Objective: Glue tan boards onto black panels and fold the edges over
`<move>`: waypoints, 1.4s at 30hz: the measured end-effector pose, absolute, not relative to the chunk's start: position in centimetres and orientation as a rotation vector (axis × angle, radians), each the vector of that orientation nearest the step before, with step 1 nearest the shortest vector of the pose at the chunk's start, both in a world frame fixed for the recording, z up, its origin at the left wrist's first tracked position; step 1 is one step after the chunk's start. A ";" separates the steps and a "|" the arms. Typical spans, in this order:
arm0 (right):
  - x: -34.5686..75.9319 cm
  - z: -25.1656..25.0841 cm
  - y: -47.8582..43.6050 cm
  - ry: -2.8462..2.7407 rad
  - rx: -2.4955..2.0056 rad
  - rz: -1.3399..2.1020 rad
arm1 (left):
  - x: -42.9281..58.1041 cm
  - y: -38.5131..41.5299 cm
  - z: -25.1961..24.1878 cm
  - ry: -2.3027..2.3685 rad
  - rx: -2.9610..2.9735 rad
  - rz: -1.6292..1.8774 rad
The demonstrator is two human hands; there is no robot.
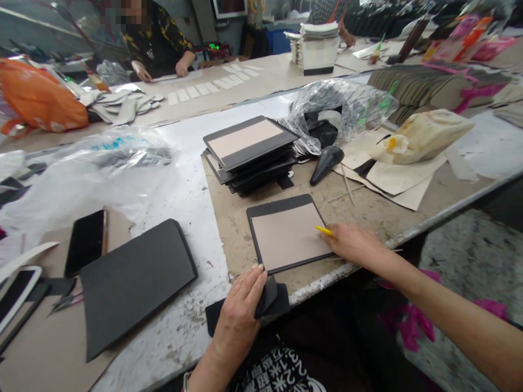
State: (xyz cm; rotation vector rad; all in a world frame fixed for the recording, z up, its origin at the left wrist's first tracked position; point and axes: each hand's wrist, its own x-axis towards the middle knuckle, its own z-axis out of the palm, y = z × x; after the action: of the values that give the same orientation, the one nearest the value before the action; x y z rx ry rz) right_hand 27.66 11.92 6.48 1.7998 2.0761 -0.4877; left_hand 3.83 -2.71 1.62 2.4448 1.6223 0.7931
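Note:
In front of me lies a black panel (278, 204) with a beige board (286, 237) on top, its black edges showing around the board. My left hand (241, 305) is closed at the panel's near left corner, its fingertips on the edge and a black strip (278, 299) in its grip. How that strip joins the panel is hidden. My right hand (353, 245) is closed around a slim yellow tool (324, 231), whose tip points left over the board near its right edge. Most of the tool is hidden in the fingers.
Behind the panel stands a stack of similar panels (251, 147), with a dark cone-shaped object (327, 165) and a yellowed plastic container (429, 136) to its right. A large black sheet (139, 283) and a phone (86, 242) lie left. A person (159, 41) works across the table.

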 end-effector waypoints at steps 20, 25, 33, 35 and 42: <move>28.1 7.0 11.9 2.127 1.843 -0.603 | 3.6 -3.0 0.8 1.629 2.434 0.734; 28.3 6.7 12.0 2.120 1.857 -0.615 | 3.4 -3.0 0.7 1.644 2.420 0.684; 28.3 6.6 12.2 2.117 1.848 -0.617 | 3.5 -2.8 1.3 1.635 2.427 0.645; 28.3 6.6 12.2 2.112 1.847 -0.611 | 3.6 -2.8 1.3 1.638 2.436 0.666; 28.0 6.7 12.2 2.091 1.849 -0.602 | 3.7 -2.7 1.0 1.634 2.454 0.669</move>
State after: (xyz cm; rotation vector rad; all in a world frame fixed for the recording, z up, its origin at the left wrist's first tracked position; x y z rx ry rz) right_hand 28.04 12.16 6.66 1.8491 2.0911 -0.6016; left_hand 3.66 -2.70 0.98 2.4545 1.6343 0.6693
